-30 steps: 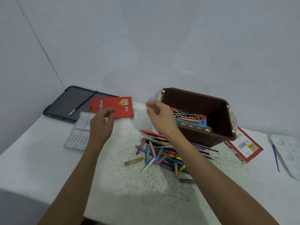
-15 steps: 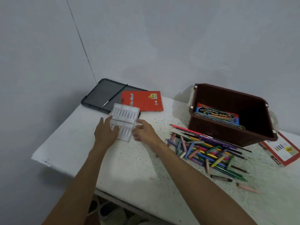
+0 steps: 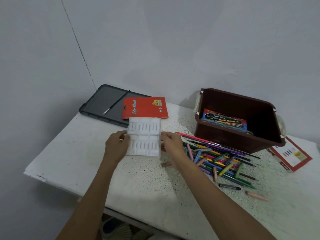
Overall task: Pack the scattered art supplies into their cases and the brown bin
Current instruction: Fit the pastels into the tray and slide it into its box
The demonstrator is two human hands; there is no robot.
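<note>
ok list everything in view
white insert tray: 1, white, table centre, between both hands
red pencil case: 1, red, flat, just behind the tray
grey lid: 1, dark grey, far left corner
paintbrush: 1, black handle, lying on the grey lid
brown bin: 1, brown, far right
watercolour box: 1, blue and black, inside the bin
crayons and pencils: many, mixed colours, piled before the bin
red box: 1, red and white, right of the bin
table: 1, white speckled
left hand: holds tray's left edge
right hand: holds tray's right edge

Plain room, perhaps a home: bare grey walls (image 3: 173,40), speckled table (image 3: 155,196), footwear (image 3: 117,229) underneath.
</note>
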